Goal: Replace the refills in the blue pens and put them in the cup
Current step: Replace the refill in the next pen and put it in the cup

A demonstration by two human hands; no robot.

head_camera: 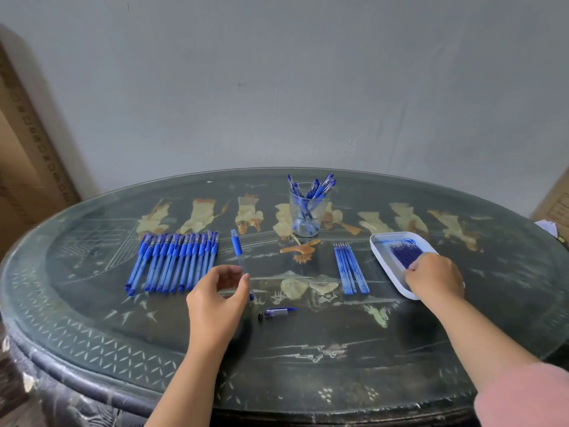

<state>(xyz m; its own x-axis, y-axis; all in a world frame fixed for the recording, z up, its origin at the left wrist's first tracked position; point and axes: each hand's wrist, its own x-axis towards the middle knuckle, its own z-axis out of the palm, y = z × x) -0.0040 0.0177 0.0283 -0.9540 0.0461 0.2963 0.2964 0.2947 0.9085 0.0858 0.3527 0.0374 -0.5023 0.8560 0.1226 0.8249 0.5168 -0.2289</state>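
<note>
Left hand (218,298), lower centre of the frame, pinches a clear pen barrel with a blue rubber grip (237,248) between thumb and fingers (231,271). The barrel points away, evidently held ready for a fresh refill. Its blue-and-clear cap (281,311) and small black tip piece (261,315) lie just beside it on the dark oval painted desk (338,349), presumably kept near for reassembly.

Right hand (434,277) reaches into the white rectangular plastic tray (377,241) at right, fingers curled down over the dark blue refills (403,251). Whether they pinch one cannot be told.

Counts:
- One barrel, one cap, one tip.
- Pale blue refills (351,269), centre right, presumably spent: four or five.
- Capped blue pens (175,260) in a row at left: about fourteen, overlapping.
- Clear glass cup (306,223), upper centre: roughly seven finished pens (321,188).
</note>
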